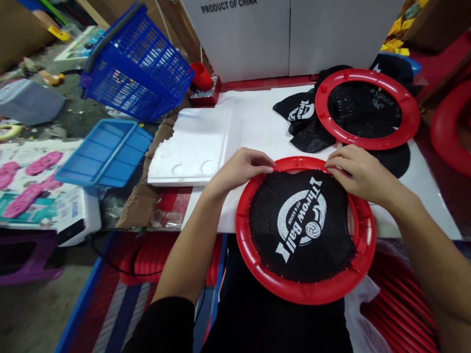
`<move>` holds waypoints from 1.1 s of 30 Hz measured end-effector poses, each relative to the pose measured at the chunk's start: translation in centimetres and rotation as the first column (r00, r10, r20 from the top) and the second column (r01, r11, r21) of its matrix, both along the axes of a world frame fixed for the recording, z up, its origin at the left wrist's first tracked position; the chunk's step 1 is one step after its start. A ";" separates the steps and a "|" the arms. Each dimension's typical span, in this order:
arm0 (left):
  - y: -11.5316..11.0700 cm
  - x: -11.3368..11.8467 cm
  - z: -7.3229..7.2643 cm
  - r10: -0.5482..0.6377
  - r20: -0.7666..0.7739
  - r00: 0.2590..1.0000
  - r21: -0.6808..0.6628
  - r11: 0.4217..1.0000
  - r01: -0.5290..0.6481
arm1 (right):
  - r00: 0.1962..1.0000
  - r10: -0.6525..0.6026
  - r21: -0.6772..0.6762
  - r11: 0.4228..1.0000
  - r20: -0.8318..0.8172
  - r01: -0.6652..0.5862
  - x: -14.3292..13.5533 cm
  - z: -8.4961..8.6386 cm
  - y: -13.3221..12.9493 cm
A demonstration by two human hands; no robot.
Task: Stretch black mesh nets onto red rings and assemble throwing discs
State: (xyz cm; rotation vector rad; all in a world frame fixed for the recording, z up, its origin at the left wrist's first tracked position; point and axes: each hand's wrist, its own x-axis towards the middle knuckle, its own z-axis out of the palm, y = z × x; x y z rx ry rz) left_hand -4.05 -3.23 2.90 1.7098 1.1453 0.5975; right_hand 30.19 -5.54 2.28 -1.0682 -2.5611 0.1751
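A red plastic ring (246, 245) rests partly over the table's near edge, tilted toward my lap. Across it lies a black mesh cloth (265, 230) with white "Throw Ball" print; gaps show between cloth and ring at the top and right. At the ring's upper left, my left hand (245, 169) pinches the cloth's edge against the rim. My right hand (355, 171) grips the cloth's edge at the upper right, its fingertips curled over the rim. Beyond it, another red ring (412, 115) lies on a pile of black printed mesh cloths (312, 135).
Left of the ring lies a white foam slab (191, 142). A blue basket (147, 63), a light-blue tray (106, 152) and a red cup (201, 76) stand farther left. A large white carton (253, 39) closes off the back. Stacked red rings (397, 304) sit below right.
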 end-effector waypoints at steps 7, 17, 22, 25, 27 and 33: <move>-0.3 0.7 -1.2 0.023 -0.062 0.998 0.185 0.983 -0.011 | 0.977 0.035 -0.097 0.995 0.209 -0.014 -2.7 -0.2 -0.6; 0.2 0.0 -0.3 -0.073 -0.237 0.969 0.239 0.962 0.131 | 1.000 -0.023 -0.301 0.953 -0.007 0.020 -2.2 0.3 0.4; 0.4 0.6 -1.2 -0.034 -0.287 0.957 0.402 0.903 0.153 | 0.965 -0.094 -0.400 0.916 -0.247 -0.013 -0.8 -0.7 1.7; 0.0 0.4 -1.8 -0.039 -0.349 0.936 0.495 0.841 0.220 | 0.945 -0.090 -0.441 0.895 -0.314 -0.061 -0.2 -1.1 2.1; -0.2 0.0 -1.6 -0.074 -0.325 0.943 0.450 0.865 0.223 | 0.938 -0.081 -0.465 0.880 -0.337 -0.091 0.0 -1.2 2.2; -0.5 2.0 0.8 -0.148 -0.383 0.912 0.492 0.803 0.336 | 0.899 -0.176 -0.562 0.822 -0.401 -0.090 -0.5 -1.2 2.1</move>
